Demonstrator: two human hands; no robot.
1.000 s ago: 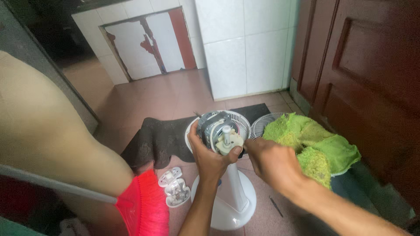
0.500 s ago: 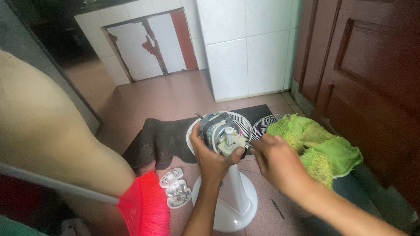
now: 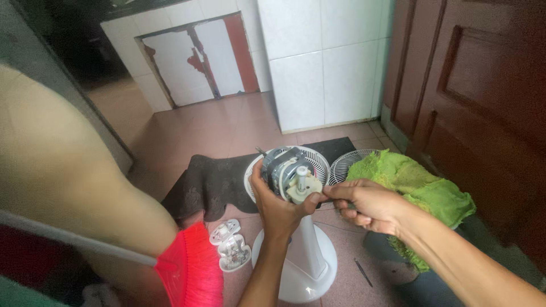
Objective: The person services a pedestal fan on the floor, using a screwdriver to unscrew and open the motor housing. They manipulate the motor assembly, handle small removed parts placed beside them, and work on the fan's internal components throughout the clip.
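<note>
My left hand (image 3: 277,203) grips the bare motor (image 3: 288,172) of a white pedestal fan from below and from the left. The motor is grey metal with a cream gear piece on its front and sits on the fan's white column and round base (image 3: 296,272). My right hand (image 3: 367,203) is at the motor's right side with fingers pinched together against it, apparently on a thin dark tool that is mostly hidden. A white fan guard (image 3: 314,161) lies behind the motor.
A second wire guard (image 3: 344,165) lies to the right, partly under a green cloth (image 3: 418,193). A dark mat (image 3: 213,182) covers the tiled floor behind. White plastic parts (image 3: 230,247) and a pink brush (image 3: 190,273) lie at the left. A brown door (image 3: 483,102) stands right.
The view has shifted slightly. Both hands stay on the motor, and my right hand has moved a little closer to it.
</note>
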